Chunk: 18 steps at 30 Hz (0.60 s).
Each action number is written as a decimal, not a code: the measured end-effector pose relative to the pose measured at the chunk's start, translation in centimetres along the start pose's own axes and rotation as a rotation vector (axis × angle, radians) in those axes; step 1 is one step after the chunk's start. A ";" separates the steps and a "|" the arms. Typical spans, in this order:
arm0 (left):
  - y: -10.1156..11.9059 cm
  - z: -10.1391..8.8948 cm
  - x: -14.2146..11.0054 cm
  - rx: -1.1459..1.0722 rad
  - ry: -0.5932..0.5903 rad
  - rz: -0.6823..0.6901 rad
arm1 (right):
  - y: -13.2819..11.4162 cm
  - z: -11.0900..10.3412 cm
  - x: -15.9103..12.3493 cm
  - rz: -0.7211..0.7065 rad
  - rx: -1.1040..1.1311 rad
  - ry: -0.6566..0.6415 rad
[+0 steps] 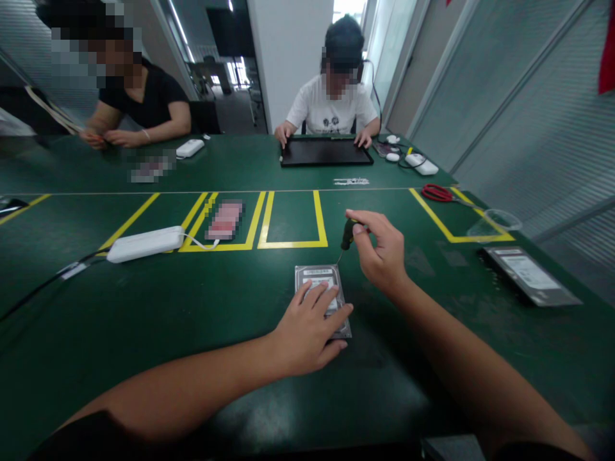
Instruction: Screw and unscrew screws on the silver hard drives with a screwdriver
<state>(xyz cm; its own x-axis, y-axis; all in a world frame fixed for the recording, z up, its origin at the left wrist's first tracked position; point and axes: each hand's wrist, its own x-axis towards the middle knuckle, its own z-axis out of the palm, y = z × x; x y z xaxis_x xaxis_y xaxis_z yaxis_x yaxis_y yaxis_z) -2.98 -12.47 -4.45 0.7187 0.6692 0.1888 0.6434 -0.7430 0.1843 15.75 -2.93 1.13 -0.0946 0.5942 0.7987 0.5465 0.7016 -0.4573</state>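
A silver hard drive [319, 271] with a white label lies flat on the green table [230, 301] in front of me. My left hand [312, 323] rests across its lower part with the fingers spread, covering much of the label. My right hand [379, 250] is closed around the dark green handle of a screwdriver [346, 235]. The screwdriver slants down, and the tip of its thin shaft is at the drive's far right corner. Whether a screw sits under the tip is too small to tell.
Another hard drive [528, 274] lies to the right, near red-handled scissors [438, 193] and a clear plastic piece [494, 222]. Left stand a white power strip [147, 243] and a phone [225, 219]. Across the table, one person handles a black panel [327, 152]; another person [139, 102] sits left.
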 end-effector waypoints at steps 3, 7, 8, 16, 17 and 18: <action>0.0 0.1 0.0 -0.001 0.001 0.000 | 0.0 0.0 0.0 0.010 0.004 -0.004; -0.1 0.2 0.0 -0.007 0.006 -0.005 | -0.1 0.0 0.0 0.014 0.003 -0.014; -0.1 0.2 0.0 -0.008 0.004 -0.005 | -0.1 0.0 0.0 0.016 0.005 -0.017; 0.0 0.1 0.0 -0.018 0.004 -0.011 | -0.3 -0.1 0.1 0.009 0.000 -0.008; 0.0 0.1 0.0 -0.020 0.003 -0.013 | -0.3 -0.1 0.1 0.009 -0.001 -0.007; 0.0 0.1 0.0 -0.022 0.003 -0.014 | -0.3 -0.1 0.1 0.009 -0.003 -0.008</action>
<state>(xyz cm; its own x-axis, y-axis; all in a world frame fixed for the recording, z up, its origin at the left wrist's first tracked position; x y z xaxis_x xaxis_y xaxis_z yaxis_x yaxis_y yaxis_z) -3.01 -12.50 -4.53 0.7088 0.6796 0.1892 0.6474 -0.7332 0.2083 15.66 -3.15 1.41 -0.0960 0.6037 0.7914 0.5495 0.6951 -0.4635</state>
